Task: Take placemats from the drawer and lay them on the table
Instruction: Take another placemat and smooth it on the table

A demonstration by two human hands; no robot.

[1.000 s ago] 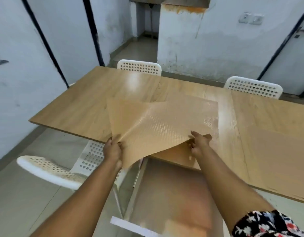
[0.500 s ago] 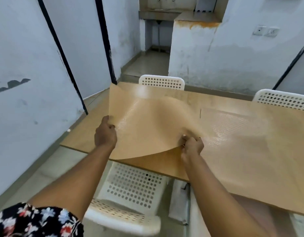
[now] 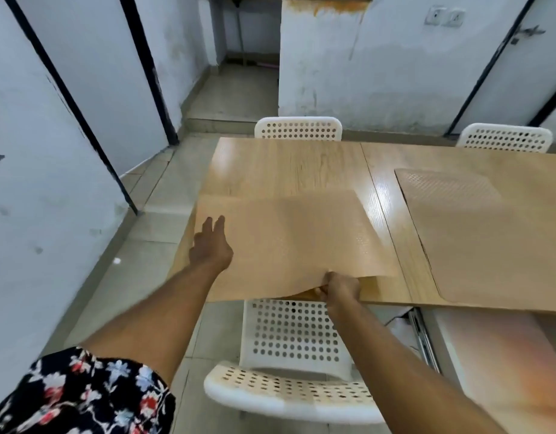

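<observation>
Under the left hand [image 3: 211,245], which is lying flat with fingers released after gripping the edge half a second ago, the placemat [image 3: 289,239] is now settling onto the near left end of the table [image 3: 286,164], while the right hand [image 3: 340,288] is pinching its raised near edge, so this mat looks almost laid. Right of that hand, a second placemat [image 3: 477,239] is lying flat, and the open drawer [image 3: 495,355] below is running blurred out of frame, hiding whether more mats remain.

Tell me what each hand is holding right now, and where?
Right hand pinches the left placemat at its near edge, lifted slightly. Left hand, fingers open, grips nothing, over the mat's left edge.
</observation>
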